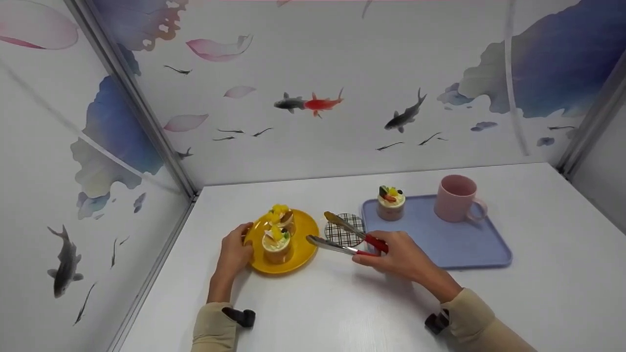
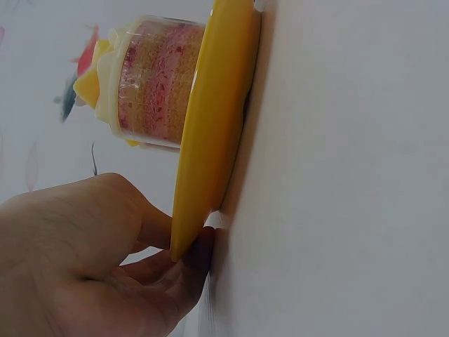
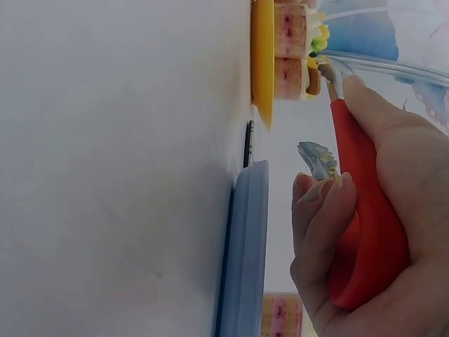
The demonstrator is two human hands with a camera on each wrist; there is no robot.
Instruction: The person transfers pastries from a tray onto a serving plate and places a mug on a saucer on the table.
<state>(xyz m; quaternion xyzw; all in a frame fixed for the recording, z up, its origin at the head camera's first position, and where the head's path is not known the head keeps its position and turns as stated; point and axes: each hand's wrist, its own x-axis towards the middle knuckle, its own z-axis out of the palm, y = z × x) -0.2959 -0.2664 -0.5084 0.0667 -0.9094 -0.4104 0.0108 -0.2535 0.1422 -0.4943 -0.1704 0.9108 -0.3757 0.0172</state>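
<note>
My left hand [image 1: 235,252] pinches the left rim of a yellow plate [image 1: 307,230], thumb above and fingers beneath the edge in the left wrist view. Two dessert cups [image 1: 277,244] with layered cake, cream and yellow fruit stand on that plate, one behind the other. In my right hand [image 1: 403,256] is a pair of tongs [image 3: 358,161] with red handles and metal arms. The tongs' arms are spread, with nothing between their tips, which point left towards the plate. A third dessert cup [image 1: 391,204] stands on the blue tray [image 1: 440,244], at its back left.
A pink mug [image 1: 455,198] stands at the tray's back right, handle to the right. Between plate and tray lies a round checked coaster [image 1: 345,237], partly under the tongs. Printed wall panels [image 1: 362,146] border the white table [image 1: 313,313] at the back and left.
</note>
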